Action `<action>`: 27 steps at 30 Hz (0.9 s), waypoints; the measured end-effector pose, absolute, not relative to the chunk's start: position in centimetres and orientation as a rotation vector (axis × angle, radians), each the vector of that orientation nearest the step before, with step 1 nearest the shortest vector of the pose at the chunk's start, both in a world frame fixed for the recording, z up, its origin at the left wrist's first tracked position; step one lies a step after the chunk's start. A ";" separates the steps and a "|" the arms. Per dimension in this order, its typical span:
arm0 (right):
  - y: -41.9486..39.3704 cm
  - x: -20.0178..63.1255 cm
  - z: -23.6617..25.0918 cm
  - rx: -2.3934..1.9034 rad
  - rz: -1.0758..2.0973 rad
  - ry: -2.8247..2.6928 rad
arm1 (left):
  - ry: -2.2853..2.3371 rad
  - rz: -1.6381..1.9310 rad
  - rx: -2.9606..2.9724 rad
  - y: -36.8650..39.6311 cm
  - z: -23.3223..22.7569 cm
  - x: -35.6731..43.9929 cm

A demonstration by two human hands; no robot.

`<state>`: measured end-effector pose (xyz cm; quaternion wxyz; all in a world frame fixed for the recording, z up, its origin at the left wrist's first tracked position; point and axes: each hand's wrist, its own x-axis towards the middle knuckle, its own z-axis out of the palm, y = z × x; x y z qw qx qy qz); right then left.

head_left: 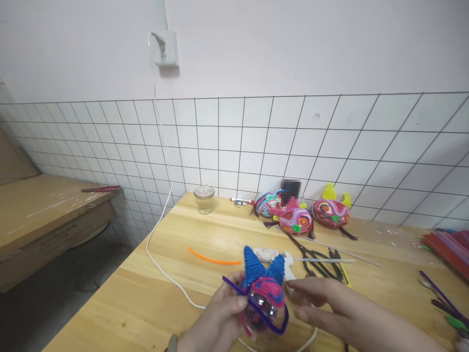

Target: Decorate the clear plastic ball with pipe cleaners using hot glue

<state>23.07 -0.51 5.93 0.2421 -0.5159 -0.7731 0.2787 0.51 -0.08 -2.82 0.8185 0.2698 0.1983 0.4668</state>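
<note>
2 hands meet at a pipe-cleaner craft ball (264,298): left hand (220,320) curled, gripping its side, right hand (322,305) flat, fingers extended, fingertips just touching its purple pipe cleaner (269,318).

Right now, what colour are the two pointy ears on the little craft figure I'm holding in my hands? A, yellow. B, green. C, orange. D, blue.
D: the craft figure, held between the left hand and the right hand, has two blue ears standing up on top; the yellow ears belong to a finished figure back by the wall.
</note>
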 end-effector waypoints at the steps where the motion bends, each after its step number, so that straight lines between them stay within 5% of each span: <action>1: -0.4 23.0 6.4 -1.375 0.828 -2.137 | 0.397 0.972 0.577 -0.2 -2.3 0.4; 9: 0.2 22.4 7.4 -1.350 0.883 -1.957 | 0.207 0.912 0.581 -0.2 -1.1 -0.2; 19: -0.6 20.7 7.1 -1.117 0.531 -2.000 | 0.339 0.860 0.649 -0.4 -1.0 0.0; 27: -0.2 21.0 6.9 -1.330 0.532 -1.759 | 0.322 0.773 0.628 -0.8 -2.3 0.1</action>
